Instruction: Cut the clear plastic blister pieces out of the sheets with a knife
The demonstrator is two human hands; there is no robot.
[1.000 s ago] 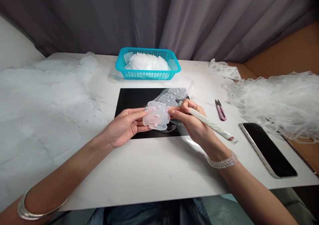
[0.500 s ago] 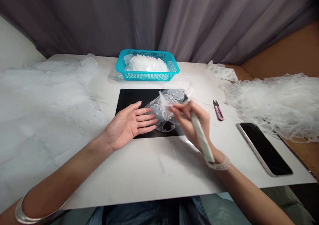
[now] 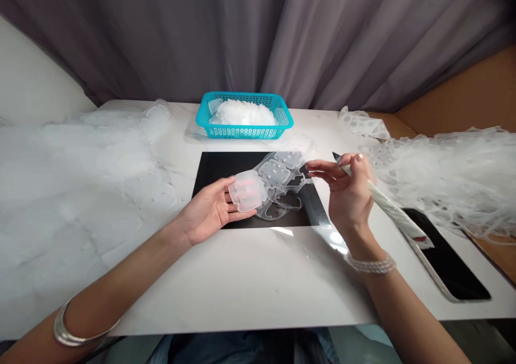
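While the left grip point(image 3: 209, 212) holds a translucent piece point(image 3: 247, 191) at its fingertips, the right grip point(image 3: 350, 194) clasps a knife point(image 3: 389, 208) nearby

The left hand point(image 3: 212, 209) lies palm up over the black mat point(image 3: 220, 166), its fingers point(image 3: 237, 209) holding a clear square piece point(image 3: 246, 190); just beside it a strip of joined clear pieces point(image 3: 282, 170) rests on the mat; the right hand point(image 3: 350, 194) grips a white-handled craft knife point(image 3: 389, 209), blade tip raised; a teal basket point(image 3: 244, 131) stands farther back on the counter point(image 3: 242, 278).
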